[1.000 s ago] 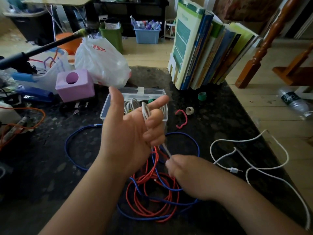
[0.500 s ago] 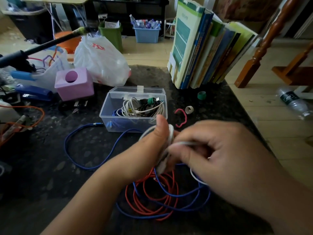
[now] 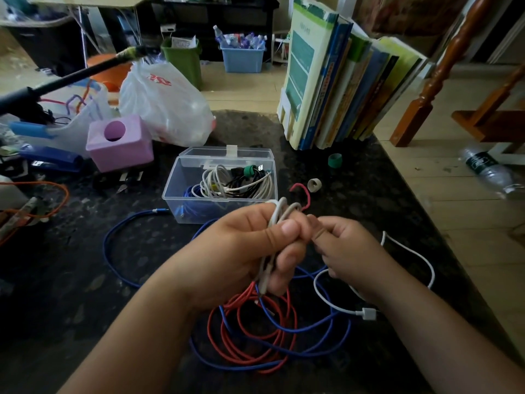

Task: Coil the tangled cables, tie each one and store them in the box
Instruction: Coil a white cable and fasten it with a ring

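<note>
Left hand: the left hand [image 3: 250,251] is curled round a bunch of loops of the thin white charging cable [image 3: 279,220], thumb pressed across them; loop tops stick out above the fist and an end hangs below it.
Right hand: the right hand [image 3: 349,251] sits just beside the left, fingers bent and pinching the same cable near the left thumb; the exact contact is hidden behind the knuckles.
Loose tail: the rest of the white cable arcs over the table to the right and ends in a small white plug [image 3: 368,313] near the right wrist.
Box: the clear plastic box with its lid open [image 3: 181,191] stands just beyond the hands, already holding coiled white, black and blue cables.
Still tangled: a red braided cable [image 3: 250,322] and a blue braided cable [image 3: 119,251] lie intertwined under the hands.
Risk 1: I judge the loops could spring apart if the left thumb eases before a tie goes on.
Risk 2: the trailing tail could snag the red and blue tangle and drag it.
Surface: a dark speckled tabletop [image 3: 71,294], cluttered at the left.
Room: a leaning row of books [image 3: 341,89] at the table's far edge, pale wooden floor beyond.
</note>
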`<action>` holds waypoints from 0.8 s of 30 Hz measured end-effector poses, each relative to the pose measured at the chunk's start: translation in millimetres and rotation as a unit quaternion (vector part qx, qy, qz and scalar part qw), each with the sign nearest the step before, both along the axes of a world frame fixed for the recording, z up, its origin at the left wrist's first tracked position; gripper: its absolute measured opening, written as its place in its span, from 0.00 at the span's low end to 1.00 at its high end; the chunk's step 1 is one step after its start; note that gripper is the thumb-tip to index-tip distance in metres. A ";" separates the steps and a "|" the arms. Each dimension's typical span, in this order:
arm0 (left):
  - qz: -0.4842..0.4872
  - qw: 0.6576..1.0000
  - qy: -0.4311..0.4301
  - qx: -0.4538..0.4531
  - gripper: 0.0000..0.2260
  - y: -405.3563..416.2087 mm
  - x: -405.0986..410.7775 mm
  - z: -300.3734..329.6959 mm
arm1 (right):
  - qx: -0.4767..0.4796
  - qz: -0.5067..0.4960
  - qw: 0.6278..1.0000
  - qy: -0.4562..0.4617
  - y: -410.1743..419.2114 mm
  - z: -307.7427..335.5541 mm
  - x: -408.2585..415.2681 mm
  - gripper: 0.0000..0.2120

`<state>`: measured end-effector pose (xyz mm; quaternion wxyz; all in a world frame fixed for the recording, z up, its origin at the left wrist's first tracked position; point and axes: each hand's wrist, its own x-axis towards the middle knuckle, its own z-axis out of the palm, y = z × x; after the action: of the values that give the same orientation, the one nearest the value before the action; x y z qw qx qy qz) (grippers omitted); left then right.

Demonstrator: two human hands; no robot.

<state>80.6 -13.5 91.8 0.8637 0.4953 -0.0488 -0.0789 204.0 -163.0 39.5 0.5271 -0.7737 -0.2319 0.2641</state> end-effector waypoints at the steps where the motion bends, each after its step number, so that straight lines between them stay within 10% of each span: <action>1: -0.019 0.999 0.006 -0.026 0.06 1.0 -0.5 -0.3 | -0.005 -0.007 1.000 -0.011 1.2 -1.8 -1.0 0.30; 8: -0.076 0.964 0.012 -0.256 0.18 2.4 4.1 1.5 | -0.043 -0.032 0.995 -0.088 6.8 4.3 -15.3 0.37; 12: 0.064 0.954 -0.005 -0.293 0.32 11.0 4.4 3.2 | -0.161 0.093 0.978 -0.095 14.2 7.4 -45.6 0.26; 16: 0.197 0.956 -0.014 -0.216 0.46 25.1 1.6 3.9 | -0.195 0.243 0.943 -0.117 11.8 30.7 -83.1 0.08; 24: 0.274 0.955 0.072 0.091 0.46 24.5 11.0 -3.3 | -0.213 0.285 0.893 -0.276 -7.5 105.3 -88.8 0.12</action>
<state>91.6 11.0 88.5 0.8047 0.5593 0.1586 0.1206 115.3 -170.5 144.8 0.1663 -0.8102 -0.5165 0.2219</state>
